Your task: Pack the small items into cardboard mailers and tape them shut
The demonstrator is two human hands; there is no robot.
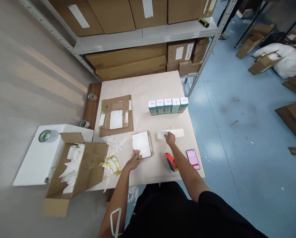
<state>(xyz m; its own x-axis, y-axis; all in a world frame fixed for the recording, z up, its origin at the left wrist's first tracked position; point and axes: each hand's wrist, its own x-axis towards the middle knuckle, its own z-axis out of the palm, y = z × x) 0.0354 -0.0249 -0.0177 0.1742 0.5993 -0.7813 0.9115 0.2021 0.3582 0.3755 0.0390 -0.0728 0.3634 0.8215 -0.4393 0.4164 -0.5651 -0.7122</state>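
Note:
My left hand (133,161) rests with spread fingers on the lower left corner of a small flat cardboard piece (151,148) faced with a white sheet (141,143). To the right, my right hand (170,137) has its fingers closed at the middle of a long white paper strip (179,133), which lies flat on the table. Below my right hand, beside the forearm, is an orange and blue tape dispenser (171,161), partly covered by the arm. A phone with a pink screen (193,159) lies at the table's right edge.
Several green and white boxes (168,106) stand in a row at the back right. Flattened cardboard (116,131) lies at the left. Torn paper scraps (112,166) lie near an open carton (88,178). A shelf (148,37) with cartons borders the table's far side.

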